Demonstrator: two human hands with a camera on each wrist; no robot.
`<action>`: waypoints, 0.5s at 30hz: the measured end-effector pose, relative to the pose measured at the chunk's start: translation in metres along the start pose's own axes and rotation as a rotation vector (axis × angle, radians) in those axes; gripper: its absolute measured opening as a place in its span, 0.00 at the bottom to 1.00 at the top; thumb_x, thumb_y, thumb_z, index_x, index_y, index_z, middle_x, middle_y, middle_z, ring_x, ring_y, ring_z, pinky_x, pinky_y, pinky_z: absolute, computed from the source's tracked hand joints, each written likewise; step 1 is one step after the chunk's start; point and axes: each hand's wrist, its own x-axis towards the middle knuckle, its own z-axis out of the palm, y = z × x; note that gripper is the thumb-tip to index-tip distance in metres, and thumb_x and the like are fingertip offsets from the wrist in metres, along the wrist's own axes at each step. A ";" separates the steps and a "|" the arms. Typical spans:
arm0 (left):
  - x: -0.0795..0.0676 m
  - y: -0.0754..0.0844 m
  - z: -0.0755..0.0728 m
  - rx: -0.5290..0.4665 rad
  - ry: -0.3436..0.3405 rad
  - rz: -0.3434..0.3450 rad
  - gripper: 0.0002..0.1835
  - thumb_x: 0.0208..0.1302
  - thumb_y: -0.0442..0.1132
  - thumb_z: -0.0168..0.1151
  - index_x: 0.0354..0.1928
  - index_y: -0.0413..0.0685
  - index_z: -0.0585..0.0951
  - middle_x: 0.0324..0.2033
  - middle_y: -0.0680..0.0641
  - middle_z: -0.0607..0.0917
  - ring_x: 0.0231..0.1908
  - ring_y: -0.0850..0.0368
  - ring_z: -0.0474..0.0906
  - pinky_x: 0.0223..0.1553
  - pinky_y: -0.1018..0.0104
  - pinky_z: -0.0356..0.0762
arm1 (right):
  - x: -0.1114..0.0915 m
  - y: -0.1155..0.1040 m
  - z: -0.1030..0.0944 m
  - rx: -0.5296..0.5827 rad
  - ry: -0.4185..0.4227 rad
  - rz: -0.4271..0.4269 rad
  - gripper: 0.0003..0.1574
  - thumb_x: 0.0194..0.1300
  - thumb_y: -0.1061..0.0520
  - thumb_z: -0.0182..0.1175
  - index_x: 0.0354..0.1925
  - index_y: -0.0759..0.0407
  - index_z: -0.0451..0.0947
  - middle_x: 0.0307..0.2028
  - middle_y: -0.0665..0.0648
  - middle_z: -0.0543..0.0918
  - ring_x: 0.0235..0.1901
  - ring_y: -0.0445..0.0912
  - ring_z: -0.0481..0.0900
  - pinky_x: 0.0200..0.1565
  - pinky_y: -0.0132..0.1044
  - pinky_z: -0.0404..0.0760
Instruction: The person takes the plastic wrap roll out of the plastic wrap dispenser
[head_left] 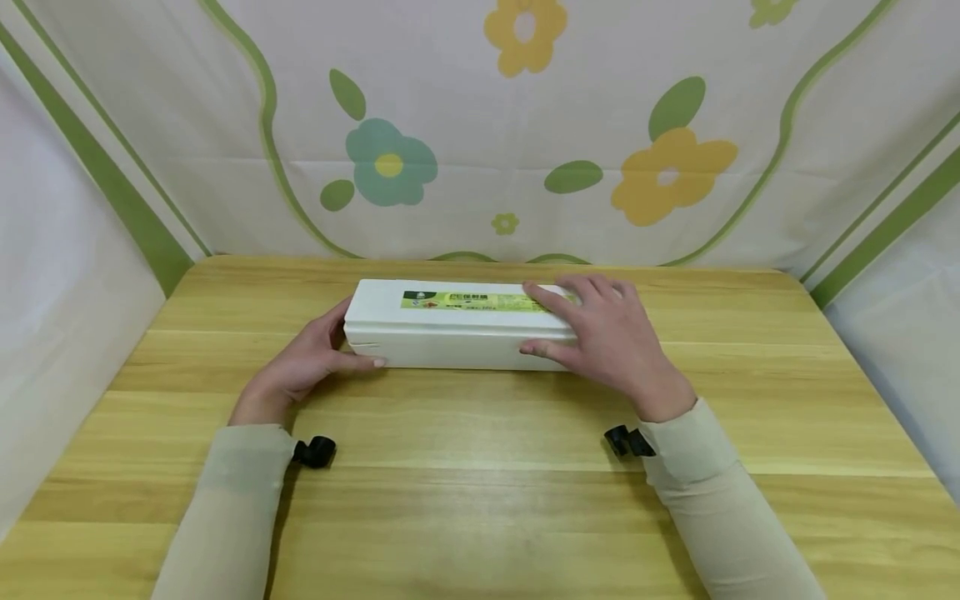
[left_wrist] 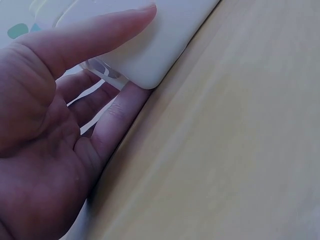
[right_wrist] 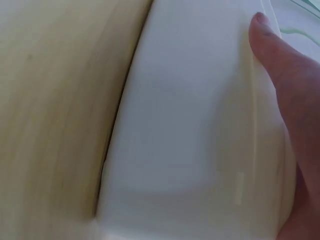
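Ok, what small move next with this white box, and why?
I'd perhaps try easing up the top of the white box with the right hand: a seam runs along its front, and the left hand grips the left end.

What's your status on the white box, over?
Left hand grips left end of white box; right hand over right end. White box on wooden table, label facing up. Nothing seen in the way.

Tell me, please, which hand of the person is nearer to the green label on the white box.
Right. The right hand partly covers the label's right end; the left hand grips the white box's left end, apart from the label.
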 end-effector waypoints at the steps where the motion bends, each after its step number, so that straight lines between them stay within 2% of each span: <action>1: 0.000 0.000 0.000 0.001 0.001 -0.001 0.57 0.59 0.33 0.82 0.85 0.68 0.61 0.74 0.49 0.72 0.70 0.52 0.67 0.64 0.71 0.72 | 0.000 0.000 0.000 0.006 0.009 -0.001 0.50 0.63 0.17 0.63 0.75 0.36 0.76 0.62 0.61 0.85 0.62 0.63 0.82 0.60 0.65 0.76; 10: 0.000 0.001 0.000 0.010 0.002 -0.008 0.56 0.58 0.34 0.83 0.85 0.66 0.62 0.73 0.50 0.73 0.70 0.51 0.66 0.66 0.69 0.70 | 0.001 0.003 0.003 0.015 0.057 -0.027 0.47 0.63 0.19 0.64 0.74 0.35 0.78 0.60 0.61 0.84 0.58 0.62 0.82 0.58 0.63 0.77; 15: 0.001 0.001 -0.001 0.005 0.011 -0.025 0.58 0.57 0.34 0.84 0.85 0.63 0.60 0.75 0.50 0.72 0.74 0.52 0.63 0.74 0.57 0.64 | 0.003 0.005 0.000 -0.025 0.098 -0.042 0.46 0.65 0.18 0.60 0.74 0.33 0.77 0.59 0.62 0.84 0.57 0.63 0.81 0.58 0.65 0.77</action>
